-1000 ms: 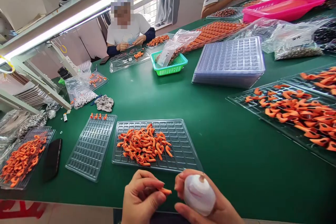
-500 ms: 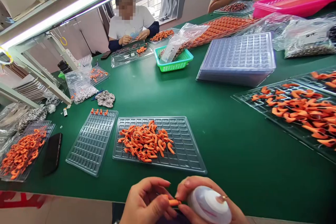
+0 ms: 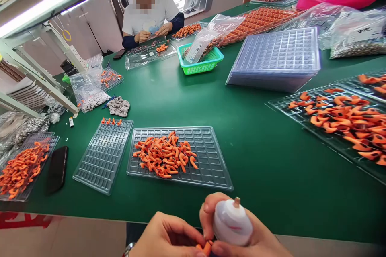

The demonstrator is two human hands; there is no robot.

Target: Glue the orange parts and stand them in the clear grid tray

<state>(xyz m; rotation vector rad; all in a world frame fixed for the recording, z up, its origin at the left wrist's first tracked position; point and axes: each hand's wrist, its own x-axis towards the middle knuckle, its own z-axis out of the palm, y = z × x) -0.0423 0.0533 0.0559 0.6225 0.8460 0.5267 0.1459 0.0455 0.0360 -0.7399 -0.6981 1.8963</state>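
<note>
My left hand is closed on a small orange piece at the bottom edge of the view. Around a round white bottle with a brass-coloured tip pointing up, my right hand is wrapped, its fingertips close to the same orange piece. Beyond my hands lies a clear gridded tray with a heap of orange curved pieces. Left of it, a narrower tray has several orange pieces standing along its far edge.
A black phone and a tray of orange pieces are at the left. Farther off are a crumpled cloth, a green basket and stacked clear trays. Across the table sits a person. More orange pieces lie at right.
The bottle in my right hand has tilted so its tip points up instead of right. My left hand and the orange piece have moved slightly down. The view has shifted a little.
</note>
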